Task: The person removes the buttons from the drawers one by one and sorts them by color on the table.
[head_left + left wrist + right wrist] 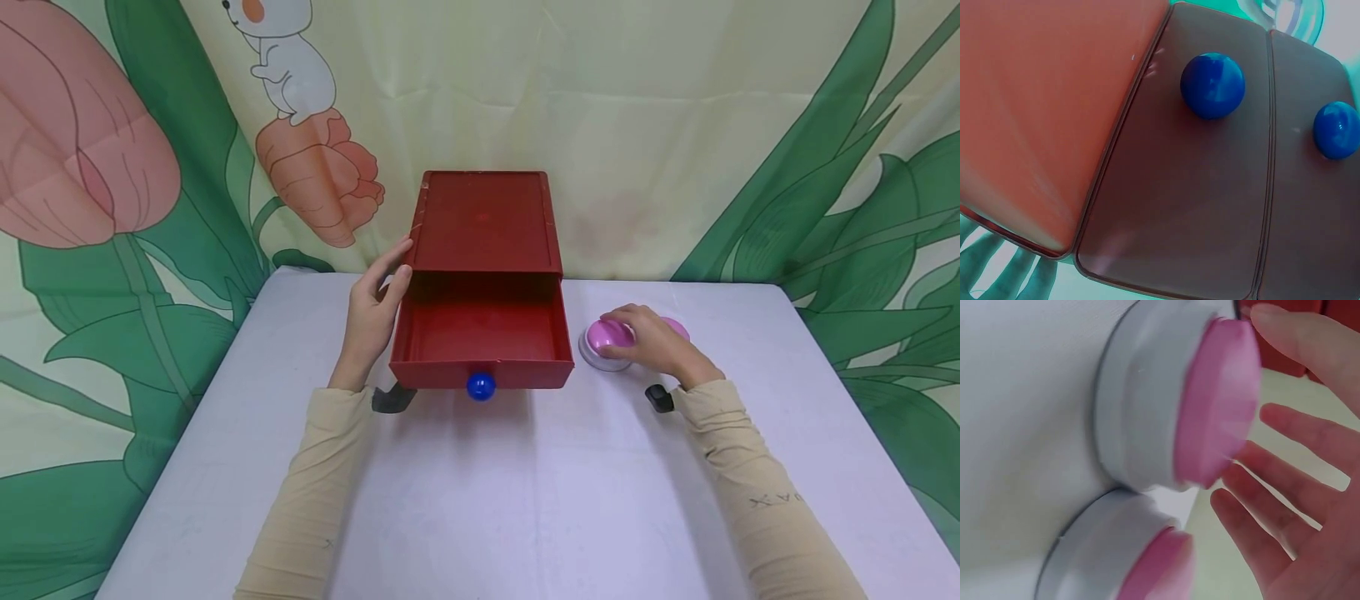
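Note:
My left hand (375, 304) lies along the left side of a red drawer box (483, 221), fingertips at its side edge. The box's upper drawer (480, 374) is pulled out, bare inside, with a blue knob (481, 386) on its front. Two drawer fronts with blue knobs (1212, 85) show in the left wrist view. My right hand (656, 337) reaches over a round, pink-topped container (609, 334) with a pale base. In the right wrist view its fingers (1310, 434) spread, nearly straight, around the pink top (1219, 403).
A second pink-topped container (677, 327) stands beside the first, partly hidden by the right hand. Both are on a white-covered table (480, 500), right of the box. Behind the table hangs a printed cloth (637, 150) with flowers and leaves.

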Motion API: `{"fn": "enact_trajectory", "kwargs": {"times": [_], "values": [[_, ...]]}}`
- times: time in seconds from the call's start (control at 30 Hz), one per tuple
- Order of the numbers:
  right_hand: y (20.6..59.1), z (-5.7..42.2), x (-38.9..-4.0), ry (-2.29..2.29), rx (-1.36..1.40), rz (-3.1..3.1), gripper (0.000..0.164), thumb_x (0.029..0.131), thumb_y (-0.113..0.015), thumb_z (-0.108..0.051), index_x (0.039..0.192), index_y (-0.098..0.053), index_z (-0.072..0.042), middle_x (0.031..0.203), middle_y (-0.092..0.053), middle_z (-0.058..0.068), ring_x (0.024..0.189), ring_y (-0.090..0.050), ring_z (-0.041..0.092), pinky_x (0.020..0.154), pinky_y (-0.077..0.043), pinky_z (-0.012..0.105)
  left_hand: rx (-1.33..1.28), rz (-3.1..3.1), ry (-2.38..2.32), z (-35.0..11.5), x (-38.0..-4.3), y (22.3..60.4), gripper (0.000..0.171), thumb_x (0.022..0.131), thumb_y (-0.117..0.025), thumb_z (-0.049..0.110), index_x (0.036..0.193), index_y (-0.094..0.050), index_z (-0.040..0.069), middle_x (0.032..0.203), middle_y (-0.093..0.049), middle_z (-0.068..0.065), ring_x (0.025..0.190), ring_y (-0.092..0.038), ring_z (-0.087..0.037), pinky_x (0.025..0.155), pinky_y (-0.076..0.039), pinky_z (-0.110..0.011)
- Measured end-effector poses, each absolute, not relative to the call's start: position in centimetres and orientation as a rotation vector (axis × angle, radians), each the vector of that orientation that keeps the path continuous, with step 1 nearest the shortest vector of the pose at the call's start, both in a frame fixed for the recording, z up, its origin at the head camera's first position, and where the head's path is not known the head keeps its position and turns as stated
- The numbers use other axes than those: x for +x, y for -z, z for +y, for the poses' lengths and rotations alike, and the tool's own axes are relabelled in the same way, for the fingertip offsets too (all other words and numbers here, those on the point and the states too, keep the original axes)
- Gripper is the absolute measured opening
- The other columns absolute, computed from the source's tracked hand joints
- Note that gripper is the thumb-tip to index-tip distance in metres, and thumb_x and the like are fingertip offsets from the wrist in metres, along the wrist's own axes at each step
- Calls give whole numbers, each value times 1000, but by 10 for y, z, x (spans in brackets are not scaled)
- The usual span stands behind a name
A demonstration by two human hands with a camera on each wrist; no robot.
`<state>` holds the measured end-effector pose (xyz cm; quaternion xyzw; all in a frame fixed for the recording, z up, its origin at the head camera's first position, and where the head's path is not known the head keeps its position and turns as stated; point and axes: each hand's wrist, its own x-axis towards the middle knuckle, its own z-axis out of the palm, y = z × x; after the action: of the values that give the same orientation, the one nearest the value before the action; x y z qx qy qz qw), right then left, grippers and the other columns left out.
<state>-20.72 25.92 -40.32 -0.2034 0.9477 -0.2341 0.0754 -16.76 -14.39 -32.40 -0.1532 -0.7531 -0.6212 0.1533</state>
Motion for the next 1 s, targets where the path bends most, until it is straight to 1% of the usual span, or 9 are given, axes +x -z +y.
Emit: {"fn": "enact_trajectory", "kwargs": {"times": [0.1, 0.2, 0.3, 0.47, 0.8, 1.0], "values": [[398, 256, -205, 718, -564, 2850, 57, 88, -75, -21, 135, -55, 5, 137, -51, 29, 130, -43, 46, 103, -44, 61, -443, -2158, 1777, -144, -168, 324, 43, 102, -50, 9, 145, -48, 1, 152, -46, -11, 133, -49, -25, 108, -46, -43], [392, 253, -202, 745, -544, 2861, 58, 89, -74, -23, 136, -55, 4, 137, -51, 27, 127, -46, 45, 101, -46, 61, -447, -2153, 1779, -144, -168, 324, 43, 102, -50, 9, 145, -48, 0, 152, -46, -11, 132, -50, -25, 107, -46, -43], [388, 251, -199, 764, -539, 2874, 55, 90, -73, -21, 136, -55, 3, 134, -54, 26, 120, -53, 43, 97, -50, 58, -447, -2153, 1783, -144, -168, 324, 43, 103, -50, 10, 145, -48, 1, 152, -47, -10, 132, -50, -24, 107, -46, -43], [380, 247, -193, 821, -521, 2878, 51, 91, -71, -18, 135, -56, 2, 131, -57, 25, 113, -59, 41, 92, -53, 56, -442, -2155, 1788, -144, -167, 324, 43, 103, -50, 11, 145, -48, 2, 152, -47, -10, 132, -50, -24, 108, -46, -44], [364, 238, -179, 1001, -571, 2876, 43, 94, -69, -16, 131, -59, 4, 124, -64, 22, 106, -64, 35, 91, -55, 53, -433, -2163, 1782, -144, -168, 324, 44, 103, -50, 11, 146, -48, 2, 152, -47, -9, 133, -49, -23, 108, -46, -44], [351, 230, -167, 1059, -606, 2893, 39, 95, -68, -16, 128, -61, 3, 118, -68, 19, 100, -66, 31, 88, -56, 51, -442, -2155, 1793, -144, -168, 324, 43, 103, -50, 11, 145, -48, 2, 152, -47, -9, 132, -50, -23, 107, -47, -38]]}}
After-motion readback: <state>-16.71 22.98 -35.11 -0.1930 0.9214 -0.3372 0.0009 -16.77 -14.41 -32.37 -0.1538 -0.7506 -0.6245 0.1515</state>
